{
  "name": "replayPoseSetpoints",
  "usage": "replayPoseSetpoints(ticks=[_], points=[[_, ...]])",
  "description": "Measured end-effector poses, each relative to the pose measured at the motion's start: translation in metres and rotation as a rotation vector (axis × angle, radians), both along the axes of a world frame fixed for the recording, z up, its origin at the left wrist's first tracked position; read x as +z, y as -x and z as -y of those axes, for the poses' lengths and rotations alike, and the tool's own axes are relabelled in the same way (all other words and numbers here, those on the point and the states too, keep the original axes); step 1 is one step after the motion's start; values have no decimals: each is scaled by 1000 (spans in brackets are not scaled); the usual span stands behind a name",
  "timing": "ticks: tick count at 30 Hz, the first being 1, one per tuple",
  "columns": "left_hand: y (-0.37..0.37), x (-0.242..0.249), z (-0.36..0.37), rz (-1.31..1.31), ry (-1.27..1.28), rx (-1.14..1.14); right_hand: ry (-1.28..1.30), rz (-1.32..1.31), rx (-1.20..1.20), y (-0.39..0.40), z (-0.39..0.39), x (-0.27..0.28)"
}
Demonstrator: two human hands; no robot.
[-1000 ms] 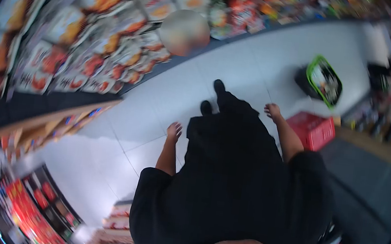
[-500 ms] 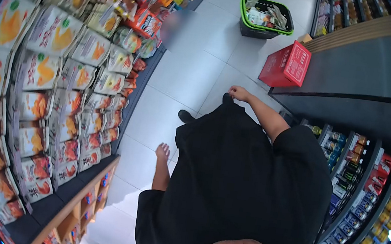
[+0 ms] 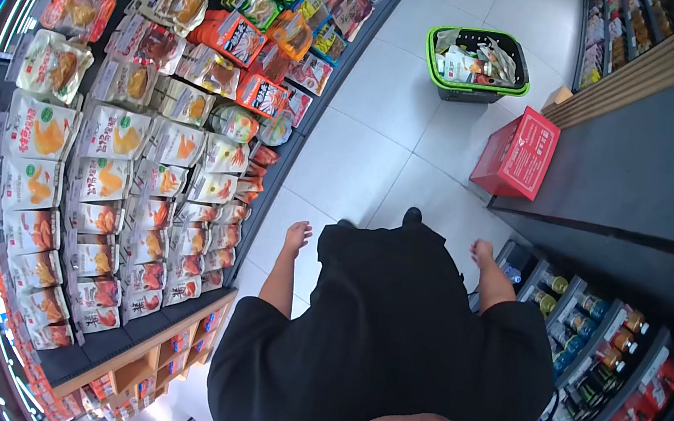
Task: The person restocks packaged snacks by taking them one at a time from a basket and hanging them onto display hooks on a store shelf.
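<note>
My left hand (image 3: 297,238) hangs beside my black clothing, fingers apart and holding nothing. It is nearest to the rack of packaged snacks, but does not touch it. On that rack, white pouches with pictures of chicken pieces (image 3: 117,133) stand in rows, with orange-red packets (image 3: 236,38) farther along. My right hand (image 3: 481,252) hangs at my other side, fingers loosely bent, with nothing visible in it. Closest to that hand are the lower drink shelves with bottles (image 3: 580,324). Both hands are apart from the goods.
Ahead on the tiled floor (image 3: 343,161) stands a black shopping basket with a green rim (image 3: 525,89), with several packets inside. A red box (image 3: 521,153) sits beside a dark counter side (image 3: 637,163) on the right. Wooden cubby shelves (image 3: 134,372) are at lower left.
The view has swung, so the snack rack, basket and red box sit lower and farther right. My right hand has come back closer to my side; my left hand has swung forward.
</note>
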State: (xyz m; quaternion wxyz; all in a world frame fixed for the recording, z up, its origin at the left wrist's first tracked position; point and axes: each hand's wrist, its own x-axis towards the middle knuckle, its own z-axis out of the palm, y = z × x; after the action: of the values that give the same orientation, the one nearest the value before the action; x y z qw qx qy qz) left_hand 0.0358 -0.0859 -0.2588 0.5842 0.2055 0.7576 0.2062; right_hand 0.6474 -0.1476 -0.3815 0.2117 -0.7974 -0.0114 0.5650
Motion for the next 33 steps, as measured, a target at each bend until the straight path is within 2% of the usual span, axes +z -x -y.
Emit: replayPoseSetpoints(ticks=[2,6,8,10,11,15,16,19,21,24,26,29,30,33], points=[[-16,-1,-11,-14,14,-47,87,-43,-34,-15,17,-16],[-29,0,-30,-35,106,-101,177,-104,24,-6,-2,3],[-33,1,-45,-41,198,-114,122,-79,118,-1,-24,-2],[-34,-10,-70,-46,271,-122,51,-101,110,3,-66,0],[-35,-20,-85,-52,337,-116,-5,-106,129,5,-90,5],[-45,-79,-174,21,333,-70,-255,-76,219,-3,-187,25],[-57,-80,-197,17,285,-102,-317,-58,238,-5,-204,31],[-109,-75,-296,82,101,-202,-266,23,180,-18,-253,79],[-143,-62,-357,177,-59,-219,-279,12,245,-25,-275,92],[-186,-49,-442,205,-166,-323,-266,79,285,-58,-310,58],[-189,-48,-451,227,-157,-354,-234,72,213,-62,-313,64],[-191,-32,-480,220,-143,-274,-219,68,179,-69,-333,65],[-186,-37,-479,212,-82,-254,-208,44,206,-73,-343,72],[-171,-63,-463,151,103,-150,-274,23,288,-95,-365,50]])
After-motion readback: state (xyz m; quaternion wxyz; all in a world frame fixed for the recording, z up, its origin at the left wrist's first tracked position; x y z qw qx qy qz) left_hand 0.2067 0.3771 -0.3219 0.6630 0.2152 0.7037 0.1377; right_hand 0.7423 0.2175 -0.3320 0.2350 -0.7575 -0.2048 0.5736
